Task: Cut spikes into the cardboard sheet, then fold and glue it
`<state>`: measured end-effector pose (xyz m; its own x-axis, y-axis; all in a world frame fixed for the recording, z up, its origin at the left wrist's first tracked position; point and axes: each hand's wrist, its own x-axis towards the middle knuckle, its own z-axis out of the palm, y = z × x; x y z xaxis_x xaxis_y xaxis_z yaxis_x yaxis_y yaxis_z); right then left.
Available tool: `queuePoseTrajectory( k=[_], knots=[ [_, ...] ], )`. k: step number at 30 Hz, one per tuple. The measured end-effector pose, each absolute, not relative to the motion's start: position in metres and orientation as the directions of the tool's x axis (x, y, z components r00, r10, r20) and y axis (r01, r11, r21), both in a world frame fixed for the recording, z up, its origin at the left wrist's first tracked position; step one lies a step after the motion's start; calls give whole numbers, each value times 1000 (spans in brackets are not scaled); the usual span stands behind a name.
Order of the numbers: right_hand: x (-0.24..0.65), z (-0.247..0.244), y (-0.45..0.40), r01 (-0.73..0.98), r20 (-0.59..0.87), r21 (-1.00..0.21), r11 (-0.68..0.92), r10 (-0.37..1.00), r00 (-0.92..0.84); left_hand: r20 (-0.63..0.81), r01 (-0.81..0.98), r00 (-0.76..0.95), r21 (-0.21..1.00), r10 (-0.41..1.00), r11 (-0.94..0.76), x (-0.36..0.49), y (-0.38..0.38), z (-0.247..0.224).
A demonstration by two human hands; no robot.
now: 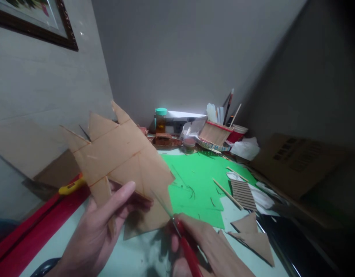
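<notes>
My left hand (99, 227) was partly closed, and it held a cut cardboard sheet (119, 150) near its lower edge. The thumb lay along the front of it, and the other fingers were partly hidden by the cardboard. This sheet was lifted and tilted in front of me, above the white table (145, 250), at the left of the green sheet (200, 173). It had pointed flaps at the top, and orange-brown lines crossed its face.

My right hand (206, 238) was curled firmly around a red-handled tool (189, 252). Its thin metal blade (163, 204) pointed toward the cardboard and appeared over its lower part; if the tip touched the surface, I could not tell.

On the left, a yellow-handled cutter (72, 187) rested upon a red strip (30, 238). On the right there were thin wooden sticks (228, 194), a corrugated piece (243, 195) and triangular cardboard scraps (260, 246).

At the back, near the wall, stood a bottle with turquoise lid (160, 122) and a small jar (189, 146). To the right of them, a red-rimmed holder (214, 134) had a brush and white sticks in it, and a crumpled white tissue (245, 149) was beside.
</notes>
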<state>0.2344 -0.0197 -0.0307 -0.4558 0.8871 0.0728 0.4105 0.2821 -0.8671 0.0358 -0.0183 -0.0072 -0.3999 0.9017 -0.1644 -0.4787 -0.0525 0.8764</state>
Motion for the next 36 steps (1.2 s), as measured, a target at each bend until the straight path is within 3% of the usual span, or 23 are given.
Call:
queuePoseTrajectory(
  k=[4, 12, 17, 24, 30, 36],
  knots=[
    [224, -27, -14, 412, 42, -863, 292, 855, -518, -217, -494, -353, 869, 910, 15, 38, -18, -14],
    [219, -16, -21, 499, -320, -861, -100, 868, -379, -168, -414, -300, 910, 939, 31, 45, -22, -21],
    [219, -24, -18, 483, -237, -876, 12, 860, -451, -162, -385, -326, 923, 931, 25, 43, -21, -24],
    [220, -11, -16, 481, -274, -877, 6, 816, -509, -248, -475, -302, 876, 920, 81, 47, -22, -21],
    [219, -22, -16, 477, -219, -879, 30, 862, -458, -222, -424, -296, 902, 929, 80, 45, -18, -25],
    [215, -19, -13, 481, -294, -875, -52, 847, -443, -225, -438, -285, 895, 932, 82, 44, -16, -28]
  ],
)
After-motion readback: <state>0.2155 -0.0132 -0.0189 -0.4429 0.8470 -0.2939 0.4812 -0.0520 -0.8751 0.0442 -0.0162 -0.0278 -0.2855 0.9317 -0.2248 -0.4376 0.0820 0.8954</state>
